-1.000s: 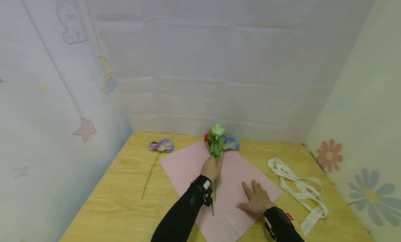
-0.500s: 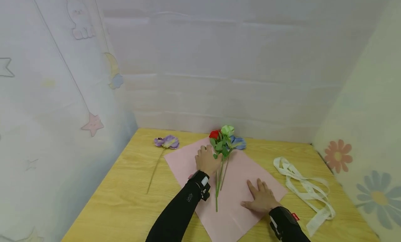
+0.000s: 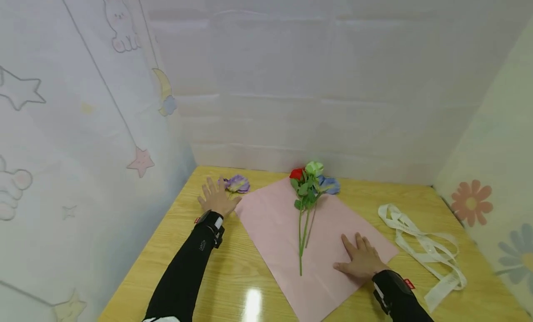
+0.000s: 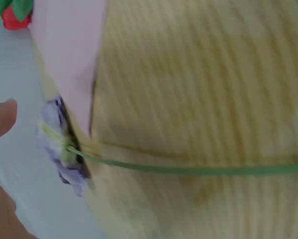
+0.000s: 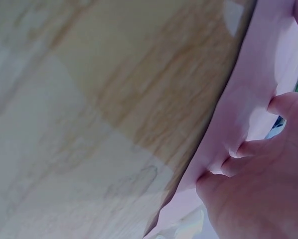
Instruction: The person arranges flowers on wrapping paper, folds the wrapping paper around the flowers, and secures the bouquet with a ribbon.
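My left hand (image 3: 217,200) is spread over the table's left side, beside the purple flower (image 3: 238,183). In the left wrist view the purple flower (image 4: 64,144) lies with its green stem (image 4: 199,170) running across the wood, and no finger is around it. My right hand (image 3: 361,259) rests with fingers spread on the right part of the pink sheet (image 3: 270,220). In the right wrist view its fingertips (image 5: 211,181) press near the sheet's edge. On the sheet lie a red rose (image 3: 297,173), a pale green rose (image 3: 314,168) and a blue flower (image 3: 330,185), stems together.
A loosely folded white ribbon (image 3: 429,245) lies on the wooden table (image 3: 233,271) to the right of the sheet. A pale wall (image 3: 266,141) closes off the back, with patterned walls at both sides.
My left hand has let go of the rose stems and moved left to the purple flower. My right hand has stayed on the sheet. The head view has shifted left.
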A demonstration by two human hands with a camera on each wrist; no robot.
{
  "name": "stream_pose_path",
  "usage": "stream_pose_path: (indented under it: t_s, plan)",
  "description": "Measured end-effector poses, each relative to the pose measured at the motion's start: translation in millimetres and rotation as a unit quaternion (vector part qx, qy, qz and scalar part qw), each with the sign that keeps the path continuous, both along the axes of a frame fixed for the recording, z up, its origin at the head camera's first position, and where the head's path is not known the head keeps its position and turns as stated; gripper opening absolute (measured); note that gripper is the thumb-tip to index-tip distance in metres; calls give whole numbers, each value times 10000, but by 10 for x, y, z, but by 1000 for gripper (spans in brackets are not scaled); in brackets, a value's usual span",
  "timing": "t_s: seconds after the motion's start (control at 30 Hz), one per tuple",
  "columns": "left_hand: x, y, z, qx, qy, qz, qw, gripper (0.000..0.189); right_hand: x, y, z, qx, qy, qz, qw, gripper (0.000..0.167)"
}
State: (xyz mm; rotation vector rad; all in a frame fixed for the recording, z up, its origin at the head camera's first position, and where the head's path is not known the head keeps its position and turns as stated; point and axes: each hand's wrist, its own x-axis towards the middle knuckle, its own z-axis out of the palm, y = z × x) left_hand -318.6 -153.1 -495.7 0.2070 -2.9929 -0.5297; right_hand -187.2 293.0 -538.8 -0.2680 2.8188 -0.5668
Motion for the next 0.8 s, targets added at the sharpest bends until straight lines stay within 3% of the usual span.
stream_pose_path:
  t_s: [0.07,0.17,0.4,0.5,0.6,0.7,0.8]
  plan:
    - [48,-127,-116,26,-338,9,9994,99,-18,48,-7,13,60,22,10000,107]
    - [124,-226,-251,-6,-517,-65,9986,84,-35,78,11,-1,65,34,10000,108]
    - [223,-259,-373,-571,-92,-275,9979,31,-28,46,78,-57,-146,-32,9999,107]
    - [220,-269,-342,-306,-3,-158,9994,22,-30,46,57,-42,-133,-33,9999,108]
    - [206,-280,-316,193,-204,-17,9996,26,-19,53,12,-33,-107,-29,9999,109]
    - [188,-273,-322,692,-481,132,9964,30,0,57,-17,-135,-91,-11,9999,110]
    - [177,-202,-289,1146,-439,181,9923,28,8,45,-35,-248,-128,-13,9996,112]
